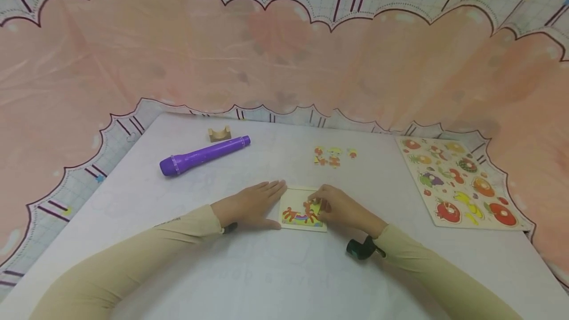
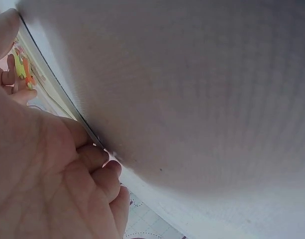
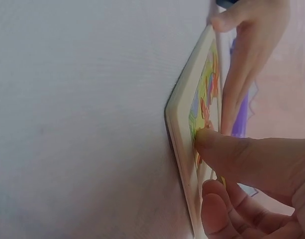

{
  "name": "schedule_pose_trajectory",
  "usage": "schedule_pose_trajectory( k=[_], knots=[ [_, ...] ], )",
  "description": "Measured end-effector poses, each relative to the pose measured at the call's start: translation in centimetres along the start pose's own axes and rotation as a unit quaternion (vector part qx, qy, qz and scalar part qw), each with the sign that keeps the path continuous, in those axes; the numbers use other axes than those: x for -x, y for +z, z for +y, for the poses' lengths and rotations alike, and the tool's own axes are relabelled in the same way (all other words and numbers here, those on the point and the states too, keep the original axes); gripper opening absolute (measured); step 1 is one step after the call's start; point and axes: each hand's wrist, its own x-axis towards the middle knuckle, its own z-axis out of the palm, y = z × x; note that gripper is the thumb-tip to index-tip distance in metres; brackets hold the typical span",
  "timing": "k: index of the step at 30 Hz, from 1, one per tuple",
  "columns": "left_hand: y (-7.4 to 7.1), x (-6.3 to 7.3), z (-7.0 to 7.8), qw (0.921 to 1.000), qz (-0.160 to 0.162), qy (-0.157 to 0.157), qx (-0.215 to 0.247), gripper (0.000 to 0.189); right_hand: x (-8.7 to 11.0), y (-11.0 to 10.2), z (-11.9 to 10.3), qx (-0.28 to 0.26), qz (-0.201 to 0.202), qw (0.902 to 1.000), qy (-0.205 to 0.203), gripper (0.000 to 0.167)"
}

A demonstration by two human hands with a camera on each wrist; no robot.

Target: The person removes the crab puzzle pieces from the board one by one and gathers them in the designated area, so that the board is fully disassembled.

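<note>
A small jigsaw board with a pale wooden frame lies on the table, showing an orange animal over a rainbow on its lower part; the upper part is bare. Along its left edge rests my left hand, fingers straight, thumb by the near corner. My right hand is over the board's right side, its thumb and fingers pinching a yellow-and-orange puzzle piece at the picture. Most of that piece is hidden by the fingers. In the right wrist view the right thumb touches the board's picture.
Several loose puzzle pieces lie beyond the board. A purple flashlight-shaped tube and a notched wooden block are at the back left. On the right lies a large fruit-picture board. A patterned curtain hangs behind the white table.
</note>
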Motion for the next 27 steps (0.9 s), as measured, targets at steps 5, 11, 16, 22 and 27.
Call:
schedule_pose_trajectory(
  k=[5, 11, 16, 22, 27],
  knots=[
    [0.03, -0.07, -0.03, 1.0, -0.001, -0.003, -0.001, 0.097, 0.12, -0.06, 0.05, -0.012, -0.003, 0.9999, -0.004, 0.038],
    [0.11, -0.17, -0.07, 1.0, 0.0, 0.0, -0.005, 0.097, -0.03, -0.23, 0.1, -0.022, -0.016, 0.9996, 0.001, 0.04],
    [0.02, -0.19, -0.09, 1.0, 0.001, 0.002, -0.008, 0.097, -0.4, -0.36, 0.12, -0.027, -0.02, 0.9994, -0.002, 0.04],
    [-0.18, 0.0, 0.04, 1.0, 0.002, 0.004, -0.001, 0.096, -0.65, -0.41, -0.04, -0.025, -0.017, 0.9995, -0.003, 0.037],
    [-0.16, 0.07, 0.09, 1.0, 0.0, 0.002, 0.0, 0.096, -0.79, -0.27, -0.12, -0.022, -0.017, 0.9996, 0.004, 0.036]
  ],
)
